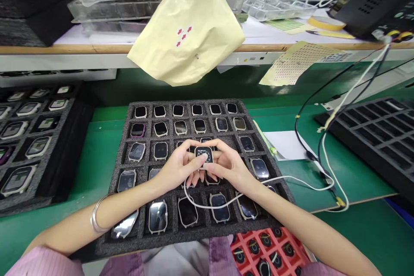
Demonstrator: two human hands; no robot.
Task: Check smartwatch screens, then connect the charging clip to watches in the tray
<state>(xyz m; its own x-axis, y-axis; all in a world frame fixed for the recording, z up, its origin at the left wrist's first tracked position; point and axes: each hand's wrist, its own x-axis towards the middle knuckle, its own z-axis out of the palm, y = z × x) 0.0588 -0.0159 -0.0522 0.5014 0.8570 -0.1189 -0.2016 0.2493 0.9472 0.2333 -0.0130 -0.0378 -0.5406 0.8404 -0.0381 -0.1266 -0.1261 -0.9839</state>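
Both hands meet over the middle of a black foam tray (147,241) filled with several smartwatch bodies. My left hand (179,166) and my right hand (228,164) pinch one watch body (204,155) between their fingers, its lit screen facing up. A white cable (291,180) runs from under my hands, loops over the tray and leads off to the right. A silver bangle (97,215) sits on my left wrist.
A second foam tray (48,172) of watches lies at the left and an empty black tray (381,138) at the right. A red tray (268,250) of small round parts sits near my lap. A yellow bag (187,30) hangs from the shelf behind. Black and white cables (326,138) cross the green mat.
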